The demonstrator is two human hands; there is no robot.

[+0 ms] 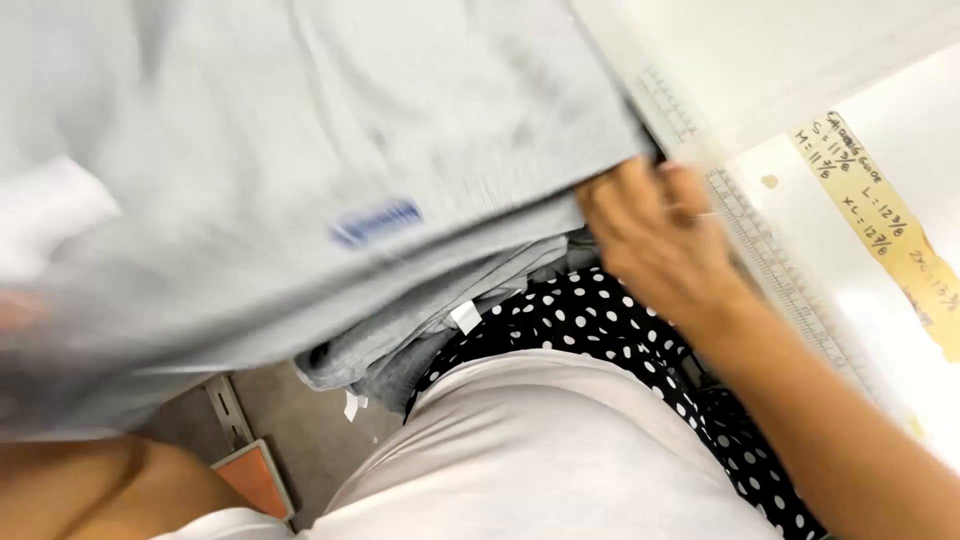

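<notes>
Grey knit fabric (300,150) drapes over the white surface (800,190) edge — soft, light, floppy, likely to sag unless held at a hem. Right hand (655,235) pinches its corner beside a clear ruler (770,260); left hand is blurred — grip unclear.

Single head view, looking steeply down, close over grey fabric (300,130) at white table (880,60) edge.

Right hand (655,240) outstretched, fingers curled
</notes>
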